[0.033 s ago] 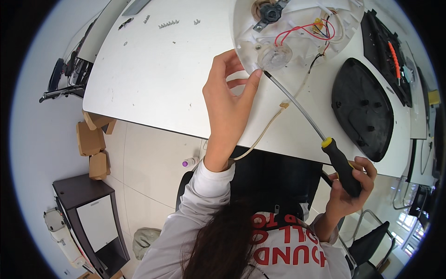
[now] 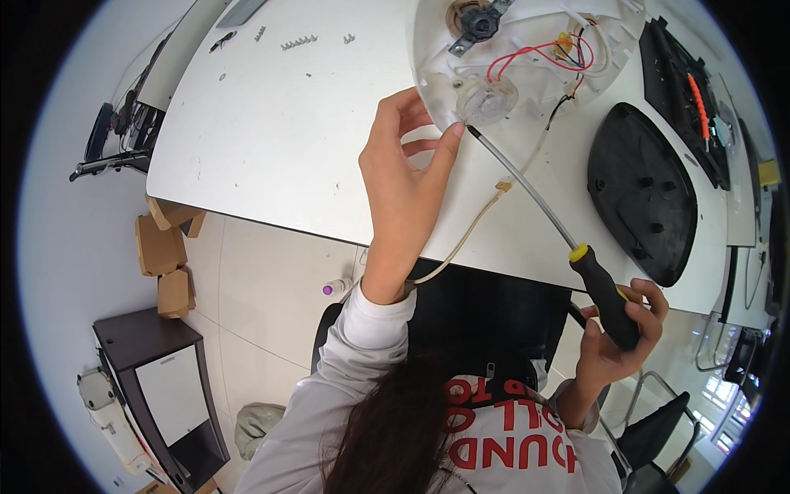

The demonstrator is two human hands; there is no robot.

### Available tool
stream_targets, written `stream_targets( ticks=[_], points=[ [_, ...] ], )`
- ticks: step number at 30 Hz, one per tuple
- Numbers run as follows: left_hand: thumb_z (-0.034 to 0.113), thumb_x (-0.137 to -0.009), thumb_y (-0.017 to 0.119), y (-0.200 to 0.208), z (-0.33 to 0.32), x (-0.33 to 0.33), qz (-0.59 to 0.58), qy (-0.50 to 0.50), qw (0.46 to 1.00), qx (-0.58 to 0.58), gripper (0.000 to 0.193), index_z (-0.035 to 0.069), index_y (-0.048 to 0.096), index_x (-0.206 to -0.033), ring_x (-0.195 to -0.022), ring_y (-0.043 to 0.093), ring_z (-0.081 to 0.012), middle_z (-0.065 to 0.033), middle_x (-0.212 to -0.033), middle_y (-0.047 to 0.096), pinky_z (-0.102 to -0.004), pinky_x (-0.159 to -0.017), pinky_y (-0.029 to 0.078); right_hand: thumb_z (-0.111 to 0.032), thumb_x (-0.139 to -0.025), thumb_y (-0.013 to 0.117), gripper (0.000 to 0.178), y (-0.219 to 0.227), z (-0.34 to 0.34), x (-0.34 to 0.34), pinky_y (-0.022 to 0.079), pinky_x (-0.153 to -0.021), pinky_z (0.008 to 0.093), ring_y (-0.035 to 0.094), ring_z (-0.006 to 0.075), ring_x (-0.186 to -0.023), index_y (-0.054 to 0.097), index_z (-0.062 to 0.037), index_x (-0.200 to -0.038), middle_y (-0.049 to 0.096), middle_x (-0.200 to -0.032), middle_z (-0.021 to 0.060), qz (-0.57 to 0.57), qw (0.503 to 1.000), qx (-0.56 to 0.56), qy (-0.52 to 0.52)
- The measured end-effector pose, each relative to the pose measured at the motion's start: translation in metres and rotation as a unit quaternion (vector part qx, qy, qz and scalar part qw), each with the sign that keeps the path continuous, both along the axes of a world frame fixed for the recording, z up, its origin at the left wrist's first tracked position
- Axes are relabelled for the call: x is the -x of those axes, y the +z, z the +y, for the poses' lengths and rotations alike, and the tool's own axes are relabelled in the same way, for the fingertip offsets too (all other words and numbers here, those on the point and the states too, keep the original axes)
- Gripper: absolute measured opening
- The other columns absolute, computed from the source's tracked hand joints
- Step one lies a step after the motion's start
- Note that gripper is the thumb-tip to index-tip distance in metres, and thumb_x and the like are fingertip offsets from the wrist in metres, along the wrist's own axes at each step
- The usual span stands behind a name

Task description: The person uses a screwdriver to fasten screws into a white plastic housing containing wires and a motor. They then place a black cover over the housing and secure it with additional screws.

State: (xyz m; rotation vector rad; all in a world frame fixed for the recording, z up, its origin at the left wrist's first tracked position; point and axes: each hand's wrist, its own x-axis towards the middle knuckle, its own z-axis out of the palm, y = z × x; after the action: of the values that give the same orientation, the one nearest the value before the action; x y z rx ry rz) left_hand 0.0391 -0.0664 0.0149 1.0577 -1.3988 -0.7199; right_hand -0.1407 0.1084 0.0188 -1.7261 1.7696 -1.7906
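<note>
A white plastic housing (image 2: pixel 444 82) lies open on the table, with a round clear-capped part (image 2: pixel 487 100), red wires (image 2: pixel 527 51) and a dark metal bracket (image 2: pixel 480 23) inside. My left hand (image 2: pixel 403 181) grips its near edge, the thumb beside the round part and the fingers partly hidden behind the rim. In my right hand (image 2: pixel 617 342) is the black and yellow handle of a long screwdriver (image 2: pixel 535 198). Its shaft slants up to the left, and the tip meets the housing right by my left thumb. A pale cable (image 2: pixel 461 239) runs from the housing over the table's edge.
A black oval cover (image 2: pixel 642 198) lies to the right, near a black case (image 2: pixel 683 99) holding an orange-handled tool (image 2: pixel 699 103). Rows of small screws (image 2: pixel 299 42) sit at the far left of the white table (image 2: pixel 271 156). A black chair (image 2: pixel 494 317) is beneath the near edge.
The fingers of my right hand have shifted very slightly around the screwdriver handle. My left hand and the housing stay put.
</note>
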Motion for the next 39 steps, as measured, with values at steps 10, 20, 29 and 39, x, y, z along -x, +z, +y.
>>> stream_targets(
  ticks=[10, 20, 29, 39],
  points=[
    [0.004, -0.075, 0.067, 0.000, 0.000, -0.001, 0.003, -0.001, 1.000, -0.003, 0.036, -0.001, 0.050, -0.106, -0.087, 0.059, -0.0192, -0.0122, -0.095, 0.061, -0.0266, -0.065, 0.051, -0.006, -0.065, 0.071, 0.041, 0.000, 0.016, -0.003, 0.049, -0.067, 0.0284, 0.058, 0.0264, -0.087, 0.054, -0.0090, -0.102, 0.055, -0.101, 0.0179, 0.145, 0.987, -0.055, -0.037],
    [0.006, -0.075, 0.069, 0.004, 0.003, -0.001, 0.011, -0.013, 0.999, -0.037, 0.036, 0.001, 0.050, -0.106, -0.092, 0.055, -0.0165, -0.0069, -0.102, 0.056, -0.0268, -0.071, 0.049, -0.005, -0.075, 0.064, 0.036, 0.015, 0.025, -0.014, 0.047, -0.072, 0.0287, 0.057, 0.0258, -0.089, 0.052, -0.0098, -0.109, 0.051, -0.104, 0.0174, 0.179, 0.976, -0.111, -0.062],
    [0.006, -0.075, 0.069, 0.003, 0.004, 0.000, -0.001, -0.014, 0.999, -0.032, 0.037, 0.000, 0.050, -0.107, -0.093, 0.056, -0.0173, -0.0082, -0.104, 0.057, -0.0273, -0.071, 0.050, -0.015, -0.080, 0.061, 0.044, 0.011, 0.023, -0.016, 0.048, -0.070, 0.0298, 0.054, 0.0290, -0.094, 0.041, -0.0037, -0.117, 0.047, -0.109, 0.0207, 0.143, 0.978, -0.149, -0.040],
    [0.005, -0.075, 0.068, 0.002, 0.002, 0.001, -0.003, -0.008, 1.000, -0.019, 0.036, 0.000, 0.050, -0.106, -0.090, 0.057, -0.0182, -0.0099, -0.100, 0.058, -0.0270, -0.068, 0.050, -0.008, -0.078, 0.063, 0.021, 0.022, 0.029, -0.024, 0.045, -0.068, 0.0277, 0.053, 0.0243, -0.091, 0.060, -0.0165, -0.097, 0.049, -0.104, 0.0154, 0.235, 0.963, -0.120, -0.060]
  ],
)
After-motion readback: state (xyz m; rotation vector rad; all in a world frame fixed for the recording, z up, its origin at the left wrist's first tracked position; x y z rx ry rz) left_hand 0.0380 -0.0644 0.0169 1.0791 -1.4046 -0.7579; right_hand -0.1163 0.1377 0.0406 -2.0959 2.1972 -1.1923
